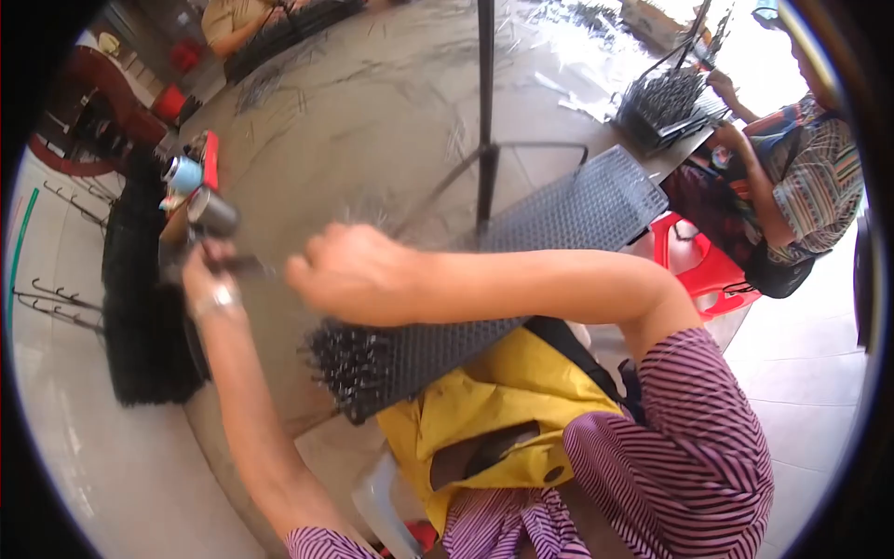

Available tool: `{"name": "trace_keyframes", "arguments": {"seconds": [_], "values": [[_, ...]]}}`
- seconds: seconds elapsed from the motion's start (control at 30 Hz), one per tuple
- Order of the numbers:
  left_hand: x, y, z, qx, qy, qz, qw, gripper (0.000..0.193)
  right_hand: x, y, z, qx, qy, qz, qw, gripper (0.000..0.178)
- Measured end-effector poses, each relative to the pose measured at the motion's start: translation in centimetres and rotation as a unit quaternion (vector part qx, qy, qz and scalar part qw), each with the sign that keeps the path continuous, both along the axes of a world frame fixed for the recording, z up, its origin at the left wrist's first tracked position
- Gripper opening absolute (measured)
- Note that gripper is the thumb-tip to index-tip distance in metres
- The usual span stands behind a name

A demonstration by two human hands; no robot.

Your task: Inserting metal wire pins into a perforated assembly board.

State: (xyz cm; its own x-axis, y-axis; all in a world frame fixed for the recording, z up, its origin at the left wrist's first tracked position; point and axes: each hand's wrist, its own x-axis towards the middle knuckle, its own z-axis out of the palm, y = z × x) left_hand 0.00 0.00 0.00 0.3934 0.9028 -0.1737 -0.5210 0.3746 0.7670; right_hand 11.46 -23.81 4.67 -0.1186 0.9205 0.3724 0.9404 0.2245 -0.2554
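A dark grey perforated panel (568,219) lies slanted from the stone table (372,102) to my lap, with several black pins (349,363) sticking out of its near end. My right hand (349,272) hovers over the panel with its fingers curled in; motion blur hides whether it holds anything. Further left, my left hand (207,275), with a bracelet on the wrist, is closed around a short dark stick (244,266) beside a grey cylinder (214,212). A yellow apron (503,401) covers my lap.
A black stand pole (485,102) rises behind the panel. A black bristly pile (140,317) sits at the table's left edge, small cans (184,175) beyond it. At right, a person in a striped shirt (810,186) works on another pinned panel (666,107) by a red stool (698,265).
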Motion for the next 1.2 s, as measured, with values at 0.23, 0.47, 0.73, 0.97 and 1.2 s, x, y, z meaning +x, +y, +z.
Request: {"name": "trace_keyframes", "arguments": {"seconds": [0.23, 0.47, 0.73, 0.97, 1.2], "values": [[-4.4, -10.7, 4.5, 0.016, -0.022, -0.059, 0.998, 0.011, 4.6, -12.7, -4.3, 0.196, 0.09, -0.19, 0.958, 0.028], [-4.2, -21.8, 2.7, -0.054, -0.088, -0.177, 0.979, 0.007, 23.1, -27.1, -11.8, 0.139, -0.079, -0.552, 0.818, 0.018], [-3.0, -29.4, -2.1, -0.118, -0.104, -0.265, 0.951, 0.016, 26.2, -29.5, -15.3, 0.11, 0.065, -0.612, 0.78, 0.025], [-3.0, -30.1, -5.3, -0.08, -0.059, -0.293, 0.951, 0.017, 23.1, -28.4, -16.0, 0.159, 0.129, -0.614, 0.763, 0.024], [-3.1, -29.9, -5.8, -0.075, -0.045, -0.253, 0.964, 0.018, 19.9, -26.9, -14.8, 0.161, 0.183, -0.583, 0.775, 0.021]]}}
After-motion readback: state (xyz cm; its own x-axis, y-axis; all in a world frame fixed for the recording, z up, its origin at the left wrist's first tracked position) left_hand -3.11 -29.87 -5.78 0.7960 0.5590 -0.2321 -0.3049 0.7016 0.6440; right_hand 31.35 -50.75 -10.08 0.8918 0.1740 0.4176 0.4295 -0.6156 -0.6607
